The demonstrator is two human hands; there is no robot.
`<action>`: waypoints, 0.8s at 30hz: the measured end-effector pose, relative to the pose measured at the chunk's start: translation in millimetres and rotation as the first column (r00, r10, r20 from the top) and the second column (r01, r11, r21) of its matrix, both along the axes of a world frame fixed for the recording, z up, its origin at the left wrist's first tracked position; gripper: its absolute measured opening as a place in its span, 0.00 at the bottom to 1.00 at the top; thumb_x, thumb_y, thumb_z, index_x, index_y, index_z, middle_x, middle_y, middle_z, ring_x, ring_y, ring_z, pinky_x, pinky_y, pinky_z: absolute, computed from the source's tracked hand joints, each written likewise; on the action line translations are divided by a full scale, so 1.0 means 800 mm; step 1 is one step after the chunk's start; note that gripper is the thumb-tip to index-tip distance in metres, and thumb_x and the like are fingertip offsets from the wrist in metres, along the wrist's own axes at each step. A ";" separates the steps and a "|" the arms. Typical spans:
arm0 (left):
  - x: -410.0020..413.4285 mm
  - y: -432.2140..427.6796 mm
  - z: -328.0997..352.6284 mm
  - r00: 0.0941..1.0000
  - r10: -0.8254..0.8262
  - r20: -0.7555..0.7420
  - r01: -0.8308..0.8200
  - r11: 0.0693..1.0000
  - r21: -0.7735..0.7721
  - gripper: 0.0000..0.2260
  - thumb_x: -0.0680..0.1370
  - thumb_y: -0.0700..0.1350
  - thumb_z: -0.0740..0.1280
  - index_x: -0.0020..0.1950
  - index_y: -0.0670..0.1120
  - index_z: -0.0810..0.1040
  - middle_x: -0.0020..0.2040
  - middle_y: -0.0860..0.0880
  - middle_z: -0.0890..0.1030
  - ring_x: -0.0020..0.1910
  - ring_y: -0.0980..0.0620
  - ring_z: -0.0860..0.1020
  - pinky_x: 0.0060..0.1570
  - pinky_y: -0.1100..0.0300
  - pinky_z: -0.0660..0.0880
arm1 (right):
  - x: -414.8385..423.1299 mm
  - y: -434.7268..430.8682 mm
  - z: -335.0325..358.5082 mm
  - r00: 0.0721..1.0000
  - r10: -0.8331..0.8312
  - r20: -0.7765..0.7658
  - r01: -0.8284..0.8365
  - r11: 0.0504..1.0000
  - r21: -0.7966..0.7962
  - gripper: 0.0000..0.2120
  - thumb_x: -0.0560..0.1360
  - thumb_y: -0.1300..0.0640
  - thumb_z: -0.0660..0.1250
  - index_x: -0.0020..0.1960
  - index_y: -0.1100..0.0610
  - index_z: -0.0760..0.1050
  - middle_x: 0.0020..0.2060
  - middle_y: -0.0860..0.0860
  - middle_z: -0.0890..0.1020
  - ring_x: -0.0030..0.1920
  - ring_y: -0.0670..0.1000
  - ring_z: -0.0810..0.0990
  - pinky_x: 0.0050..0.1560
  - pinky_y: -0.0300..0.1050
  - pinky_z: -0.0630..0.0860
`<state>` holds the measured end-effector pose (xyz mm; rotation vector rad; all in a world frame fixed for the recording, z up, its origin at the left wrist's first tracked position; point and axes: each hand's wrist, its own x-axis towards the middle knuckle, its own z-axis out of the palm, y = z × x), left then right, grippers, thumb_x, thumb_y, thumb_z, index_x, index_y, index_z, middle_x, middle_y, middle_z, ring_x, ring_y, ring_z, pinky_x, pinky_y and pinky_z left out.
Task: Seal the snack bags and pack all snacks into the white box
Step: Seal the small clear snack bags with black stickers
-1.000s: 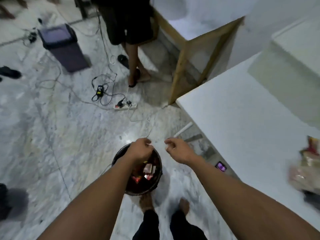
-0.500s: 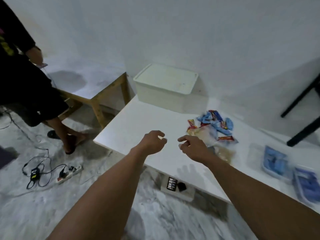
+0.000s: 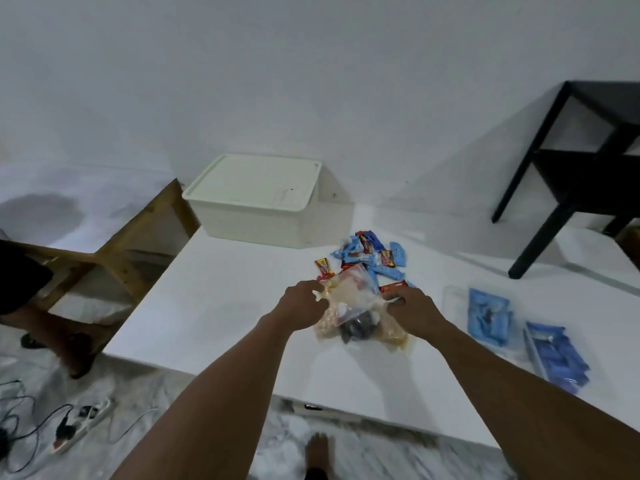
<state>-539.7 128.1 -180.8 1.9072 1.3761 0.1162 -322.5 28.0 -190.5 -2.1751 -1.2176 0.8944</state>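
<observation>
Two hands are working at one clear snack bag (image 3: 349, 299) on the white table (image 3: 214, 323). We are pinching its left edge with the curled fingers of our left hand (image 3: 302, 308) and gripping its right edge with the curled fingers of our right hand (image 3: 414, 311). The bag is lying near the middle of the table, holding pale snacks with something dark at its near end; we cannot tell whether its top is sealed.

Just behind the bag, a heap of loose wrapped snacks (image 3: 372, 258), mostly blue with a few red, is lying on the table. The white box (image 3: 256, 202) is sitting at the table's far edge by the wall, wearing its lid and standing a little apart from the heap. To our right, two clear packs of blue snacks (image 3: 490, 317) are resting side by side.

A black side table (image 3: 585, 188) is standing at the far right. A wooden table (image 3: 138, 230) is standing to the left, and a power strip (image 3: 81, 424) is lying on the floor.
</observation>
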 end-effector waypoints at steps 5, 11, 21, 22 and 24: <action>0.040 0.076 -0.057 0.996 -0.077 -0.047 0.076 0.997 -0.029 0.19 0.76 0.49 0.67 0.67 0.50 0.75 0.65 0.46 0.77 0.62 0.46 0.77 0.64 0.55 0.72 | 0.017 0.078 -0.047 0.996 -0.059 -0.060 0.055 0.996 -0.069 0.14 0.74 0.59 0.67 0.59 0.56 0.79 0.56 0.52 0.80 0.45 0.45 0.77 0.40 0.33 0.70; 0.081 0.142 -0.118 0.976 -0.194 -0.099 0.182 0.976 -0.119 0.21 0.77 0.47 0.66 0.70 0.50 0.72 0.70 0.46 0.74 0.68 0.46 0.72 0.64 0.58 0.68 | 0.015 0.138 -0.108 0.989 -0.068 -0.135 0.031 0.966 -0.258 0.19 0.68 0.51 0.75 0.57 0.54 0.79 0.53 0.50 0.81 0.52 0.50 0.80 0.51 0.41 0.77; 0.117 0.178 -0.141 0.972 -0.232 -0.025 0.223 0.957 -0.183 0.08 0.75 0.46 0.70 0.52 0.48 0.82 0.52 0.48 0.82 0.51 0.49 0.80 0.50 0.58 0.76 | 0.035 0.166 -0.121 0.986 -0.010 -0.166 -0.041 0.952 -0.304 0.03 0.69 0.60 0.74 0.41 0.54 0.81 0.41 0.50 0.83 0.44 0.48 0.80 0.39 0.36 0.73; 0.116 0.180 -0.138 0.979 -0.205 0.004 0.202 0.958 -0.206 0.06 0.74 0.47 0.71 0.49 0.48 0.82 0.48 0.47 0.82 0.47 0.48 0.80 0.49 0.57 0.76 | 0.038 0.169 -0.116 0.984 0.007 -0.179 -0.063 0.951 -0.304 0.03 0.70 0.60 0.73 0.43 0.55 0.81 0.42 0.50 0.83 0.44 0.49 0.81 0.40 0.38 0.75; 0.112 0.188 -0.120 0.985 -0.148 0.086 0.167 0.938 -0.302 0.07 0.73 0.48 0.74 0.46 0.46 0.82 0.40 0.47 0.80 0.38 0.51 0.78 0.42 0.59 0.76 | 0.048 0.176 -0.099 0.979 0.052 -0.196 -0.111 0.947 -0.303 0.05 0.70 0.59 0.73 0.46 0.57 0.82 0.43 0.52 0.84 0.41 0.48 0.80 0.37 0.39 0.76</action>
